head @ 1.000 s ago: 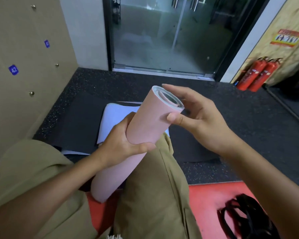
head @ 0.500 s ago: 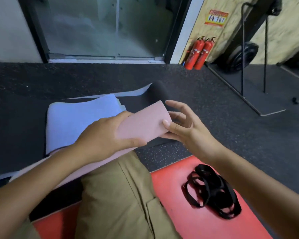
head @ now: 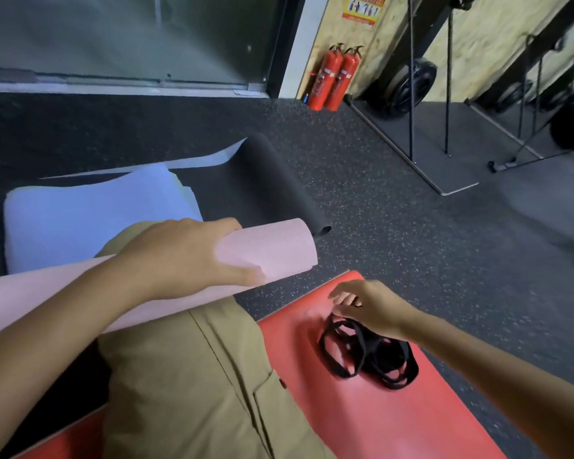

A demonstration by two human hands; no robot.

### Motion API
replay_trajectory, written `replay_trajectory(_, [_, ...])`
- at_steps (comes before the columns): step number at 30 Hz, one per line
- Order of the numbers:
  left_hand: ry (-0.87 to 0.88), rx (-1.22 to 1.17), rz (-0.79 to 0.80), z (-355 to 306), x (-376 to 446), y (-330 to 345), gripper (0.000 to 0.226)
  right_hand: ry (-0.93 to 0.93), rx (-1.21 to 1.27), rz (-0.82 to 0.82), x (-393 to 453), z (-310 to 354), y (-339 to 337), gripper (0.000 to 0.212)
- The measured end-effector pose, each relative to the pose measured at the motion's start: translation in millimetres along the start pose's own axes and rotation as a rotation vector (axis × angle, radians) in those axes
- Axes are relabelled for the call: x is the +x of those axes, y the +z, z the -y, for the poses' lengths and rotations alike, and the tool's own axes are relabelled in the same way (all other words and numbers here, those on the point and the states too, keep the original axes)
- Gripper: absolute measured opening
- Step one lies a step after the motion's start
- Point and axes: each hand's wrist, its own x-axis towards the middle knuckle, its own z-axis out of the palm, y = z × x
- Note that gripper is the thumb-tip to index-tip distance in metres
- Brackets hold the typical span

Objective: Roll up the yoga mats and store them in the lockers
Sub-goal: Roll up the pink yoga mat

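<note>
Pink mat [head: 269, 256]: one, rolled to smooth matte cylinder, resting across thigh. Left hand [head: 186, 256] wraps roll near open end, fingers curled over top. Right hand [head: 368, 306] pinches black straps [head: 368, 356], tangled loops on flat red mat [head: 395, 409]. Further mats on speckled rubber floor [head: 395, 226]: one light blue mat [head: 90, 213], one black mat [head: 279, 183], edge curled. Fire extinguishers [head: 333, 77]: two, red cylinders.

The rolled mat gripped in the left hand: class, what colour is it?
Pale pink, plain, seen clearly in the head view: rolled mat, left hand.
</note>
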Motion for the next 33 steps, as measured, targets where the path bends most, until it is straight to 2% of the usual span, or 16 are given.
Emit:
replay_trajectory(3, [-0.009,-0.026,0.018,-5.0,2.5,-1.8,0.065,-0.066,-0.29,0.142,6.1,-7.3,12.1,0.036])
replay_trajectory(6, [-0.019,0.004,0.033,-9.7,4.9,-1.5,0.063,-0.105,-0.484,0.199,14.5,-10.9,21.1,0.046])
replay_trajectory(10, [-0.035,-0.005,0.046,-10.1,10.3,-1.9,0.061,-0.124,-0.55,0.225,20.6,-16.3,26.4,0.046])
replay_trajectory(17, [-0.035,-0.043,0.063,1.6,22.6,1.7,0.065,-0.141,-0.512,0.193,20.2,-16.4,28.9,0.042])
replay_trajectory(20, [-0.04,-0.066,0.074,7.4,26.4,2.4,0.066,-0.054,-0.277,0.19,14.6,-4.2,17.9,0.037])
replay_trajectory(23, [-0.051,-0.091,0.079,11.9,27.5,0.6,0.067,0.095,0.202,0.197,6.8,11.7,7.9,0.034])
replay_trajectory(27, [-0.05,-0.122,0.063,16.1,26.6,0.2,0.066,0.162,0.941,-0.101,-3.0,44.3,6.3,0.021])
replay_trajectory(29, [-0.051,-0.13,0.06,16.4,25.3,-0.6,0.064,0.142,1.246,-0.171,-4.4,60.6,7.3,0.018])
replay_trajectory(33, [-0.051,-0.131,0.053,16.3,23.4,-1.2,0.064,0.113,1.578,-0.198,-1.5,83.5,4.8,0.019])
